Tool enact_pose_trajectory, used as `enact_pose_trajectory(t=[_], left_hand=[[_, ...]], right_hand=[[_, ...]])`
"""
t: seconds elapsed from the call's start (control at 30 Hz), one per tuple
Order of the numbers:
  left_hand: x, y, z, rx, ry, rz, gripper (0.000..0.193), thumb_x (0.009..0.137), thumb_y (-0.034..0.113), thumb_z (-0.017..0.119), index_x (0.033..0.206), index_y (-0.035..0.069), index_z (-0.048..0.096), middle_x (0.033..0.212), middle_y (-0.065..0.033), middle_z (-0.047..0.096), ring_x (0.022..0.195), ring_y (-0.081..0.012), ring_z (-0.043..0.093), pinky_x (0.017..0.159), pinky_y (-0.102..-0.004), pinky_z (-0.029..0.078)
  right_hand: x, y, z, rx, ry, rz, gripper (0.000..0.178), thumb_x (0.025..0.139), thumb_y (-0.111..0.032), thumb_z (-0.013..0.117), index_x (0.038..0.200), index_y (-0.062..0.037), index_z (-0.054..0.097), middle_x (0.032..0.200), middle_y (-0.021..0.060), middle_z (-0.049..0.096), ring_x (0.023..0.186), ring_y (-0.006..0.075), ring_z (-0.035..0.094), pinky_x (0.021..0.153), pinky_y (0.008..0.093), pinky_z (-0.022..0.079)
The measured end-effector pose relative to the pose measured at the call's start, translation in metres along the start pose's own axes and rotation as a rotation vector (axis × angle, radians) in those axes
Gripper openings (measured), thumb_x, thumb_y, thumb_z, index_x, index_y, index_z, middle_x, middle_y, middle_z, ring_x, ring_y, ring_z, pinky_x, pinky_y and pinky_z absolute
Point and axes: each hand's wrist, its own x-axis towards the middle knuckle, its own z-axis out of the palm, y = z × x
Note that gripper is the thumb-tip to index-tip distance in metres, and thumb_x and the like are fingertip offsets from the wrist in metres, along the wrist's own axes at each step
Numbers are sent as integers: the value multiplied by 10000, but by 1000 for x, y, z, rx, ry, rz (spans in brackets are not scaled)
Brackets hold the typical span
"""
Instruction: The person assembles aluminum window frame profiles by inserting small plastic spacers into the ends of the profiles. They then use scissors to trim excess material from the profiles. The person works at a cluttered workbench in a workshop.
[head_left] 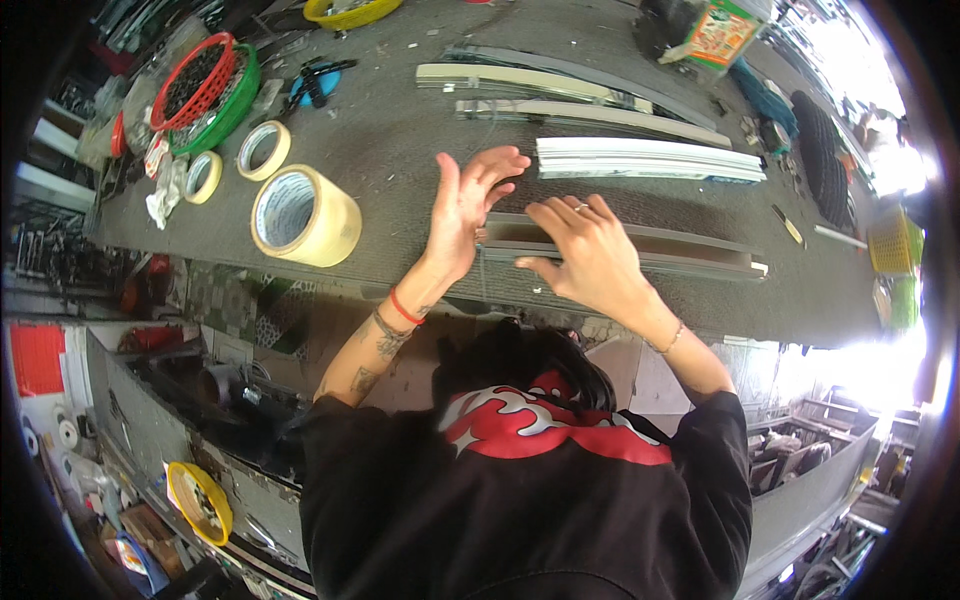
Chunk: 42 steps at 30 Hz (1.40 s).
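Observation:
A bundle of long grey channel profiles [690,247] lies lengthwise near the table's front edge. My right hand [590,245] straddles it, with fingers across the far side and the thumb on the near side. At the bundle's left end, my left hand [465,210] is upright with its fingers apart, the palm edge beside or against the profile ends. Whether it touches them I cannot tell. Just beyond my right hand sits a stack of white profiles [650,160]. Farther back lie cream-coloured profiles [540,84] and a dark grey one [600,75].
Left of my hands stand a wide tape roll [340,220] and two narrower tape rolls [264,150]. Behind them are red [215,85] and green [240,100] baskets of small parts. At right lie a utility knife [789,227], a black coil [822,160] and a yellow basket [893,243].

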Motion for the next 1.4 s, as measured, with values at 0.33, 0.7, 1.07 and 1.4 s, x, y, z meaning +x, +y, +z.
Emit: enact_pose_trajectory(t=[0.33, 0.7, 1.07, 1.4], left_hand=[[-2, 8, -2, 455, -33, 210, 521, 1025, 455, 322, 1175, 13, 555, 1161, -113, 604, 1136, -221, 550, 971, -352, 415], [-51, 46, 56, 1618, -550, 240, 620, 776, 449, 677, 1228, 56, 519, 1244, -129, 549, 1172, -311, 503, 1035, -451, 346], [-52, -29, 107, 1845, -535, 643, 793, 790, 481, 657, 1397, 36, 405, 1215, -130, 498, 1092, -276, 516, 983, -404, 433], [-47, -43, 132, 1983, -523, 706, 777, 828, 523, 575, 1388, 7, 418, 1165, -113, 534, 1026, -247, 537, 940, -370, 460]], right_hand=[[-35, -15, 5, -203, 76, -1, 625, 692, -243, 764, 1254, -135, 514, 1104, 47, 526, 1036, 204, 521, 912, 386, 382], [-136, 3, -45, -51, -5, 407, 682, 775, -331, 708, 1376, -134, 454, 1405, 109, 413, 1305, 303, 388, 1064, 466, 308], [-233, 124, -88, -13, 438, 1039, 260, 933, -210, 590, 922, 42, 655, 697, 149, 605, 609, 241, 572, 612, 354, 462], [-241, 146, -88, 327, 381, 885, 390, 980, -248, 546, 679, -2, 519, 554, 7, 481, 517, 65, 442, 475, 263, 347]])
